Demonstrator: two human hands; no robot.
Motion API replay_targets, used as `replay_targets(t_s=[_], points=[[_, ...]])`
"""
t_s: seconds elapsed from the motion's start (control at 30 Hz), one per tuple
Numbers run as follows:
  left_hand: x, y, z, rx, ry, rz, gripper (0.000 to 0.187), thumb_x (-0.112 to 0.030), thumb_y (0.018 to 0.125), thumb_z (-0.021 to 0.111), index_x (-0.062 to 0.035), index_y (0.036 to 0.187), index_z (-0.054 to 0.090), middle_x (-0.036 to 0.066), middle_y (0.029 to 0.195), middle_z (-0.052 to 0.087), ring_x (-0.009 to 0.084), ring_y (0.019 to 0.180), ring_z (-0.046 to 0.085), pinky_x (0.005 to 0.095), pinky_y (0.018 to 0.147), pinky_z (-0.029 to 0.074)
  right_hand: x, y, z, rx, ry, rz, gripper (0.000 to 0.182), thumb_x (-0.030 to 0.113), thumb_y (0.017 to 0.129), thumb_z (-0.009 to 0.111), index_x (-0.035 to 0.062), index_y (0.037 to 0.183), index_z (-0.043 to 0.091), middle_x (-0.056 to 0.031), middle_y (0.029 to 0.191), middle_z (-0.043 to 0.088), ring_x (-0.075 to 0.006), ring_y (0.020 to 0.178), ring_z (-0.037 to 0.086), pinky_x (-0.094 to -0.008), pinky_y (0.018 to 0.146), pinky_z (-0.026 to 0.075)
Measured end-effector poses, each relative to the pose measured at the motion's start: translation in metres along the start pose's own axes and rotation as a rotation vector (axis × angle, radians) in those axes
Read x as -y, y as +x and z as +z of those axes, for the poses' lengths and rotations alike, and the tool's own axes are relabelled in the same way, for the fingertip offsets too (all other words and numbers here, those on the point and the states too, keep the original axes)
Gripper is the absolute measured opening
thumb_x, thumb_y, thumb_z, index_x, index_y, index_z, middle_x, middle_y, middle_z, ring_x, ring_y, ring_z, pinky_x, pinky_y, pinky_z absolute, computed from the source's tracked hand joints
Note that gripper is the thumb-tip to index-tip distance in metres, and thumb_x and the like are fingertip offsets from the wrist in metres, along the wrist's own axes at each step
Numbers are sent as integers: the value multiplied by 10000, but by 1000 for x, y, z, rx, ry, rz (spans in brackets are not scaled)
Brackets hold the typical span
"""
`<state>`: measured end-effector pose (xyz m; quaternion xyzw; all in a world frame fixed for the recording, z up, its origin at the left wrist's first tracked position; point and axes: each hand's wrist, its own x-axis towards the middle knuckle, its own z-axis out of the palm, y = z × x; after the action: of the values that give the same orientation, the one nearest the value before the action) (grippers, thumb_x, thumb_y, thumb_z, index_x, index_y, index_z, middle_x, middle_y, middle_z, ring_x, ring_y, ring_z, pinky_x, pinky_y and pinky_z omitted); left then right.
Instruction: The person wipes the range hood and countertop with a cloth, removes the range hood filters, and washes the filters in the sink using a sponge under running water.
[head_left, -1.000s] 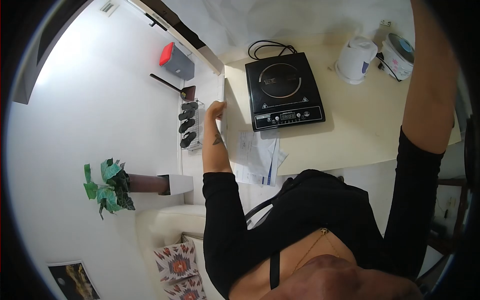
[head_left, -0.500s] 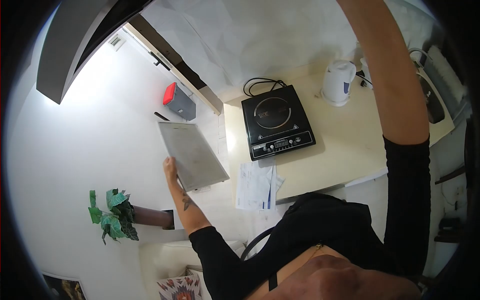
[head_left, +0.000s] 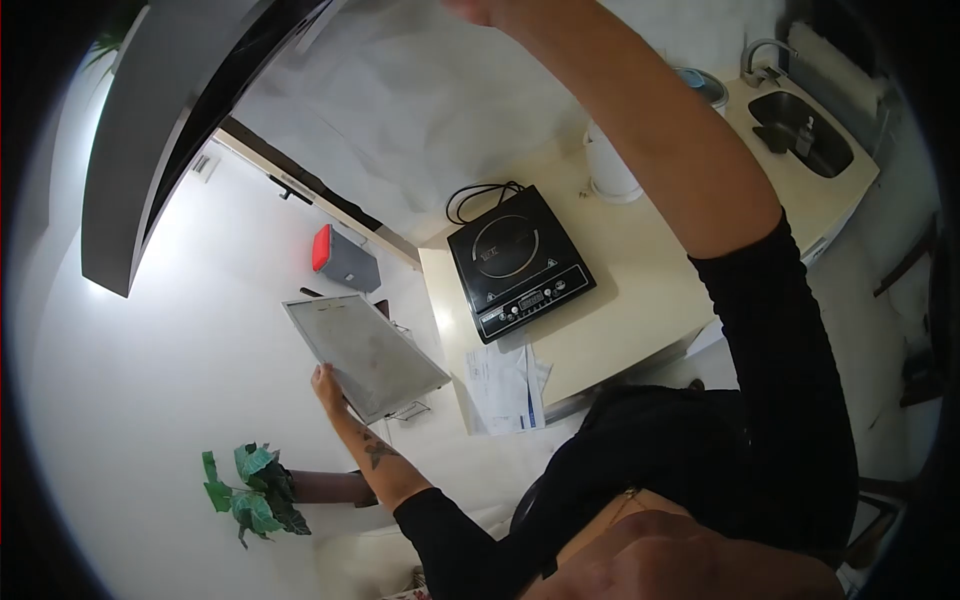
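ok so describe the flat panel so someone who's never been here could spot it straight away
Start at the cream counter with the black cooker on it. Off the counter's left end, the left hand holds the flat panel by its edge. It is a broad, thin grey rectangle with a pale rim, unlike the boxy, red-lidded bin beyond it.

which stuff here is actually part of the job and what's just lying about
Seemingly part of the job:
- grey panel, held in the left hand
- raised right hand, cut off by the picture's edge
- perhaps the grey overhead unit

Apparently just lying about:
- black cooktop
- papers
- white kettle
- bin
- plant
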<state>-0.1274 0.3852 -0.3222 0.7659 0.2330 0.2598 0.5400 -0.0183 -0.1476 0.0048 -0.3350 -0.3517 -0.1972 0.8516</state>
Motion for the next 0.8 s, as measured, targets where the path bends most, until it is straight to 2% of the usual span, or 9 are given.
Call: replay_targets(t_s=[0.3,0.4,0.47,0.5,0.53,0.6,0.7,0.77,0.8], points=[[-14,2,22,-33,93,68,240,-206,817,469,23,807,542,56,750,511,160,752,467,288,719,379,0,7,11,-45,4,33,347,59,826,444,17,1147,318,-177,1044,494,-297,837,598,-393,686,550],[-22,1,22,63,142,144,269,-204,805,478,48,867,549,84,805,540,183,800,486,290,764,380,-4,-10,11,-178,-113,-5,393,67,832,447,17,1190,292,-187,1071,485,-311,827,595,-392,689,554],[-33,2,28,102,126,59,297,-203,797,484,67,905,546,107,854,555,201,841,497,305,806,376,-2,-21,11,-213,-148,67,429,62,830,446,9,1219,274,-199,1085,475,-324,833,587,-392,689,556],[-39,0,32,106,119,65,297,-203,797,484,67,905,546,107,854,555,201,841,497,305,806,376,-5,-32,15,-154,31,-15,446,59,828,444,2,1231,260,-211,1079,482,-311,866,578,-375,653,561],[-48,-2,36,110,68,45,292,-196,794,484,67,903,545,112,857,553,202,837,494,310,802,377,-30,-14,38,-340,-258,-2,416,49,816,453,2,1205,317,-208,1071,494,-310,896,564,-383,669,549],[-57,-5,40,118,28,29,286,-190,791,483,67,901,543,117,860,550,204,833,492,315,799,378,-40,-5,59,-537,-541,13,389,38,803,462,2,1180,375,-205,1062,507,-310,926,550,-391,684,538],[-60,-15,49,61,85,94,316,-189,789,492,80,945,545,143,904,563,225,876,509,322,820,383,-26,-43,41,-364,-262,331,273,94,825,492,-10,1074,455,-144,950,526,-221,832,553,-320,660,503],[-61,-33,53,-109,39,146,401,-188,794,502,113,1058,511,187,1007,560,260,965,511,328,876,371,-10,-73,30,-234,-72,536,223,132,839,513,-18,1004,508,-103,876,539,-163,770,556,-272,644,480],[-69,-43,50,-110,35,151,401,-188,794,502,113,1058,511,187,1007,560,260,965,511,328,876,371,-19,-85,17,-264,31,417,199,109,793,540,-33,927,502,-139,823,553,-194,719,590,-295,571,507]])
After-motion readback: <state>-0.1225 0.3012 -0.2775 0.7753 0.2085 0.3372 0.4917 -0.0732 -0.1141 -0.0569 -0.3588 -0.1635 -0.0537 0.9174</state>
